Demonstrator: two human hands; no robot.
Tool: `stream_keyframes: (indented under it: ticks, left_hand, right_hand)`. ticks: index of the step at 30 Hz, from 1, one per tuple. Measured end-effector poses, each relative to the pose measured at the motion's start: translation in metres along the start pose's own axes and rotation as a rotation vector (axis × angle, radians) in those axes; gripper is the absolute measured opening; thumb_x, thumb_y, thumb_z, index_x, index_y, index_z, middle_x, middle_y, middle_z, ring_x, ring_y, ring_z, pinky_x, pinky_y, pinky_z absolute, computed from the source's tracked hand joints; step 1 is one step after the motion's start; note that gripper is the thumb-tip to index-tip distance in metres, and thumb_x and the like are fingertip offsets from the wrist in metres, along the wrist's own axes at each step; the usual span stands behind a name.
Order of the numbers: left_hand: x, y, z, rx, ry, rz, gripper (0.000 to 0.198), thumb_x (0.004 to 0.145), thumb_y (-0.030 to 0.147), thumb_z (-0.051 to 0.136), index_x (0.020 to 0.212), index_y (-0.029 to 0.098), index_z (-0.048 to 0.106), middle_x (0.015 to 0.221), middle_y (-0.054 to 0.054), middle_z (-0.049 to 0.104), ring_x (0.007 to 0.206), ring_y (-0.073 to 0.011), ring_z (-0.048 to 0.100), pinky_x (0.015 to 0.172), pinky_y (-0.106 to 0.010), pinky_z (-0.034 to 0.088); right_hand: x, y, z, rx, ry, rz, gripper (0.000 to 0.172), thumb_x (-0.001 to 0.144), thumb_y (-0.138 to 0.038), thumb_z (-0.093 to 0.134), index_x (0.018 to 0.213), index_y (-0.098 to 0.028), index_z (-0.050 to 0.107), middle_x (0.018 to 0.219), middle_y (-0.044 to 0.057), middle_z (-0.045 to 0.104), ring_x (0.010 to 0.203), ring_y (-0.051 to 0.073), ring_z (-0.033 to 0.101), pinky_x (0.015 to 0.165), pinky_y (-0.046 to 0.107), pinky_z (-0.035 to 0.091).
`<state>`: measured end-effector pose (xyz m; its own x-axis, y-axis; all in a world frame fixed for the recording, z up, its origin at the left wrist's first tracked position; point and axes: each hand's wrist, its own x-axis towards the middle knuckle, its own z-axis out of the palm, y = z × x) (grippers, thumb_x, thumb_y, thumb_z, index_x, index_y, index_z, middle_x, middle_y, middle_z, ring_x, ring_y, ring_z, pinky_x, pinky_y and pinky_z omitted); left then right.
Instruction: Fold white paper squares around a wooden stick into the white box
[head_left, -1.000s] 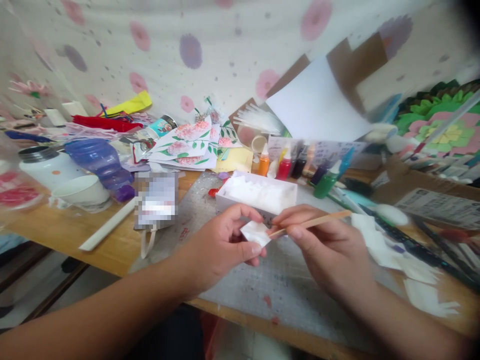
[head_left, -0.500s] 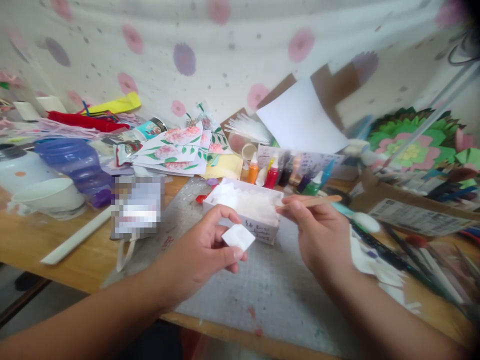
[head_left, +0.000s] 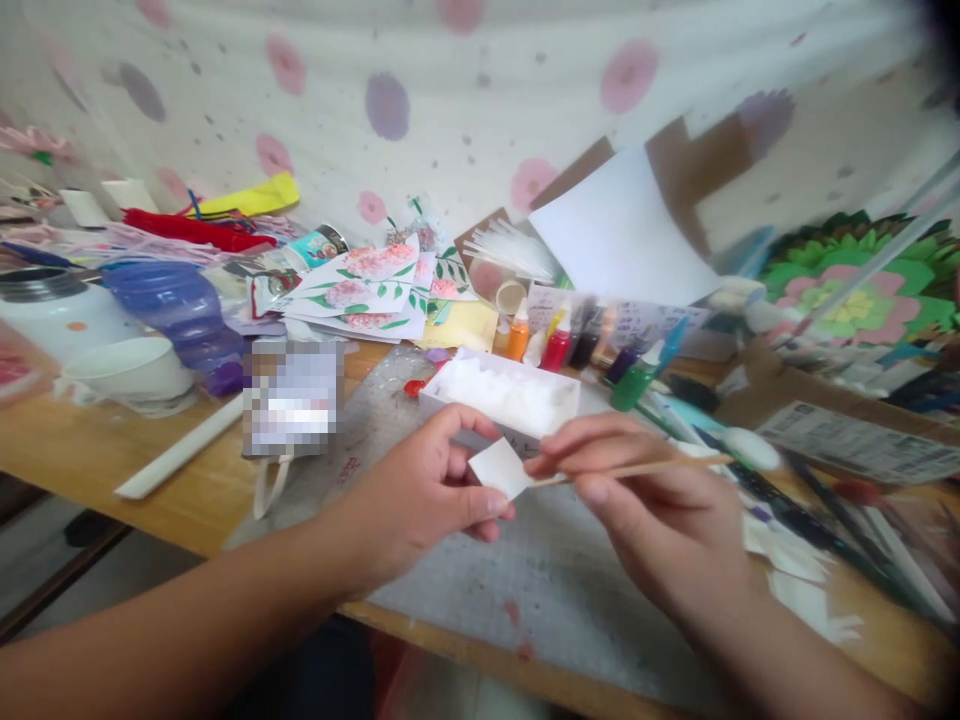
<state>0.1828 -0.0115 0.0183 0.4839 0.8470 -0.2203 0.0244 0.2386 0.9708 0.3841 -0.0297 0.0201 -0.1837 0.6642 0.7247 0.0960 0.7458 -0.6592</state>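
Observation:
Between thumb and fingers, my left hand [head_left: 442, 485] pinches a small white square piece of paper [head_left: 498, 468], one corner pointing up. My right hand [head_left: 645, 490] grips a thin wooden stick [head_left: 652, 467], whose tip meets the right edge of the paper. Just behind both hands stands a small white box [head_left: 442, 405] filled with fluffy white material [head_left: 510, 390]; my fingers hide part of its front. A grey cutting mat [head_left: 450, 575] lies beneath.
Paint bottles, such as a red one [head_left: 556, 345] and a green one [head_left: 634, 385], stand behind the box. Painted flower cutouts [head_left: 375, 290] and a white cup [head_left: 124, 370] are at left. Brushes, paper scraps [head_left: 799, 590] and a cardboard box [head_left: 832, 425] lie at right.
My right hand has brought the stick from the white box down to the paper in my left hand. The view has shifted slightly, and the paper is turned a little.

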Motion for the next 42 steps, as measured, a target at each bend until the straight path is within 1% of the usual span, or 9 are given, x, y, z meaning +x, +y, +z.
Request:
stream_keyframes:
  ticks: [2,7,10,13,18,22,26,35,42]
  left_hand:
    - [0.000,-0.001,0.000,0.001,0.002,0.003,0.045,0.076,0.022,0.073,0.107,0.023,0.041,0.067,0.006,0.068,0.061,-0.0130,0.065,0.064,-0.030,0.054]
    - [-0.002,-0.001,0.000,-0.038,-0.021,0.020,0.043,0.077,0.020,0.072,0.107,0.024,0.042,0.066,0.006,0.067,0.059,-0.0120,0.064,0.063,-0.029,0.053]
    - [-0.002,0.001,0.001,-0.034,-0.037,0.035,0.039,0.077,0.021,0.072,0.105,0.023,0.045,0.069,0.004,0.068,0.062,-0.0125,0.064,0.064,-0.030,0.053]
    - [-0.002,0.005,0.002,0.001,-0.048,0.036,0.030,0.077,0.022,0.072,0.099,0.021,0.052,0.073,0.002,0.068,0.065,-0.0129,0.063,0.065,-0.029,0.052]
    - [-0.004,0.011,0.004,0.084,-0.009,0.004,0.012,0.079,0.023,0.067,0.086,0.017,0.059,0.066,0.003,0.064,0.061,-0.0107,0.059,0.064,-0.026,0.047]
    - [-0.005,0.010,0.003,0.124,-0.025,0.013,0.012,0.081,0.028,0.067,0.080,0.017,0.060,0.065,0.003,0.063,0.062,-0.0109,0.057,0.063,-0.025,0.045]
    - [-0.005,0.009,0.002,0.129,-0.042,0.009,0.014,0.083,0.028,0.065,0.078,0.017,0.059,0.063,0.003,0.061,0.060,-0.0102,0.055,0.061,-0.024,0.044]
    - [-0.006,0.008,0.001,0.021,-0.064,0.010,0.017,0.082,0.030,0.067,0.075,0.016,0.059,0.063,0.004,0.060,0.059,-0.0089,0.054,0.060,-0.023,0.042]
    - [-0.008,0.009,0.002,-0.090,-0.059,-0.026,0.017,0.081,0.028,0.070,0.074,0.015,0.061,0.066,0.003,0.061,0.060,-0.0087,0.057,0.061,-0.023,0.045]
  right_hand:
    - [0.000,-0.005,0.004,-0.011,-0.067,0.045,0.016,0.086,-0.009,0.065,0.091,-0.020,0.075,0.083,0.005,0.077,0.091,0.018,0.070,0.081,0.032,0.058]
    - [-0.001,-0.001,0.009,-0.001,-0.080,0.086,0.015,0.085,-0.008,0.065,0.085,-0.018,0.076,0.079,0.005,0.078,0.089,0.016,0.071,0.082,0.028,0.058]
    - [-0.002,0.003,0.010,0.038,-0.037,0.128,0.016,0.085,-0.009,0.065,0.086,-0.020,0.076,0.081,0.004,0.077,0.086,0.015,0.071,0.080,0.027,0.059]
    - [-0.004,0.006,0.011,0.116,0.015,0.190,0.015,0.085,-0.012,0.066,0.087,-0.023,0.076,0.084,0.003,0.076,0.083,0.016,0.071,0.076,0.029,0.060]
    - [-0.008,0.013,0.012,0.239,0.089,0.277,0.013,0.087,-0.018,0.067,0.089,-0.027,0.076,0.089,0.003,0.075,0.085,0.016,0.070,0.075,0.030,0.058]
    - [-0.011,0.015,0.012,0.264,0.100,0.287,0.012,0.087,-0.019,0.068,0.088,-0.027,0.076,0.090,0.003,0.074,0.086,0.017,0.069,0.076,0.031,0.057]
    - [-0.012,0.013,0.013,0.301,0.073,0.275,0.016,0.088,-0.017,0.067,0.092,-0.029,0.076,0.091,0.002,0.074,0.087,0.015,0.069,0.079,0.030,0.057]
    - [-0.012,0.010,0.013,0.341,0.064,0.224,0.019,0.088,-0.016,0.066,0.096,-0.030,0.076,0.090,0.002,0.075,0.091,0.018,0.069,0.080,0.034,0.057]
    - [-0.013,0.009,0.013,0.364,0.052,0.216,0.022,0.089,-0.015,0.065,0.099,-0.031,0.075,0.091,0.002,0.074,0.092,0.017,0.068,0.080,0.034,0.057]
